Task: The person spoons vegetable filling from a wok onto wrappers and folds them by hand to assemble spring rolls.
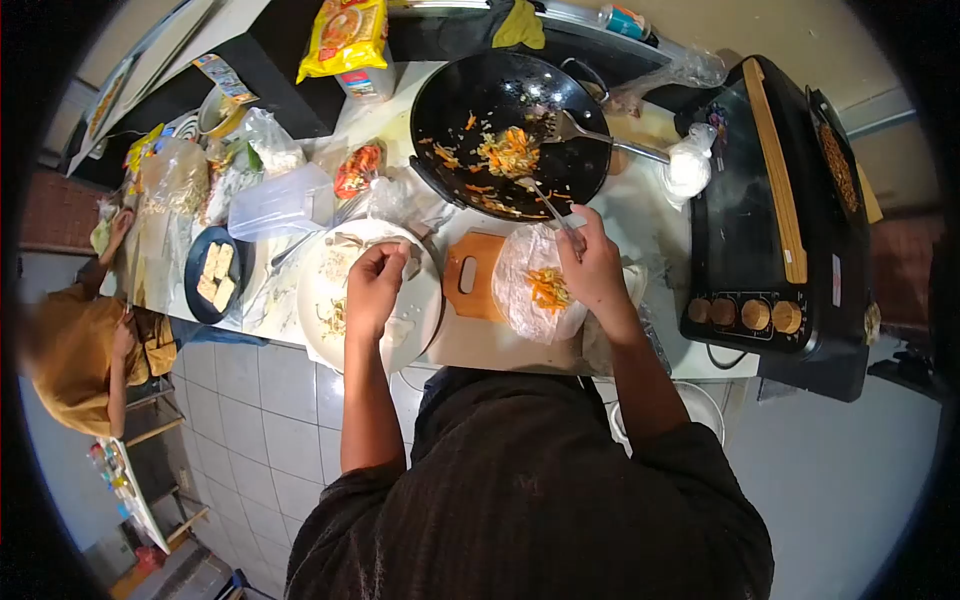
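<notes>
The counter [395,125] carries all items noted. A black cooking appliance [735,230] with round knobs stands at its right end. Left of this sits a black wok [445,110], with a metal spatula [630,146] resting across its right rim. A white plate [425,290] is in front of the wok, at left. Beside it lies a wooden board [487,262], partly under a pale round sheet [520,290]. The right hand [597,265], above the sheet's right side, grips a slim metal utensil [548,203] whose far end is inside the wok. The left hand [378,285] is over the plate, fingers drawn together; whether it holds anything cannot be told. Shredded vegetables [548,290] lie heaped on the sheet.
</notes>
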A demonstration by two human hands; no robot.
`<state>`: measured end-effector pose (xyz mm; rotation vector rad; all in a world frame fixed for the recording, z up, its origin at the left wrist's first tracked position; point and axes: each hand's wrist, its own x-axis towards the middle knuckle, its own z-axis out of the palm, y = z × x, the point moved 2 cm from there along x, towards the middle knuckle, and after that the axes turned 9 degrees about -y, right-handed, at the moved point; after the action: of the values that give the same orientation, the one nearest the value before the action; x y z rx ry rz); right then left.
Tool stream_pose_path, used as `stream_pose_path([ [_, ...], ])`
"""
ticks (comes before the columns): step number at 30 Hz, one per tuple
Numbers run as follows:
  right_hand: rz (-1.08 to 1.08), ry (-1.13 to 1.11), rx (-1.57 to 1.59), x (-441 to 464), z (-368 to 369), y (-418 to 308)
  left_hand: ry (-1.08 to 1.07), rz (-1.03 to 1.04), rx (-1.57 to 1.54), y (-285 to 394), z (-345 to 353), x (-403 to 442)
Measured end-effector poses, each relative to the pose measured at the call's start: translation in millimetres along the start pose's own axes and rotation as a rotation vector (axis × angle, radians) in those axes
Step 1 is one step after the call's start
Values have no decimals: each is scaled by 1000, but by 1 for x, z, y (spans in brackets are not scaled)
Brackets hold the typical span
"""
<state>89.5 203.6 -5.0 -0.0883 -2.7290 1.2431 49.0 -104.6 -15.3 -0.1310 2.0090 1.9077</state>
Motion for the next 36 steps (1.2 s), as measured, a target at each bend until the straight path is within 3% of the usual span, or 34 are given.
stream_pose_path([
  [5,22,-81,68,-11,-21,-8,-144,75,16,-5,30,21],
  [6,20,-75,65,-14,-20,2,-211,76,172,-5,40,23],
  [8,106,154,101,-23,-24,35,-309,172,424,-6,59,24],
  [9,98,162,96,-25,-29,46,-369,123,470,-9,67,27],
  [11,287,157,-49,-32,-35,63,-387,246,805,-16,83,33],
  [12,204,161,-139,-34,-30,75,-393,239,805,-27,92,34],
  [14,111,121,-259,-32,-27,77,-175,404,954,-30,111,39],
  [15,17,77,-380,-32,-24,76,-180,403,958,-34,117,39],
  [17,32,80,-387,-29,-19,71,-104,269,1028,-28,129,35],
  [19,151,-35,-374,-23,-16,71,-98,253,1032,-31,138,39],
  [25,26,25,-507,-24,-6,74,-7,228,1110,-33,151,47],
  [29,98,-53,-471,-21,0,89,46,215,1108,-32,157,50],
  [32,34,-25,-303,-18,2,96,73,225,1023,-37,156,51],
  [36,135,-34,-111,-24,2,97,84,296,938,-42,151,34],
])
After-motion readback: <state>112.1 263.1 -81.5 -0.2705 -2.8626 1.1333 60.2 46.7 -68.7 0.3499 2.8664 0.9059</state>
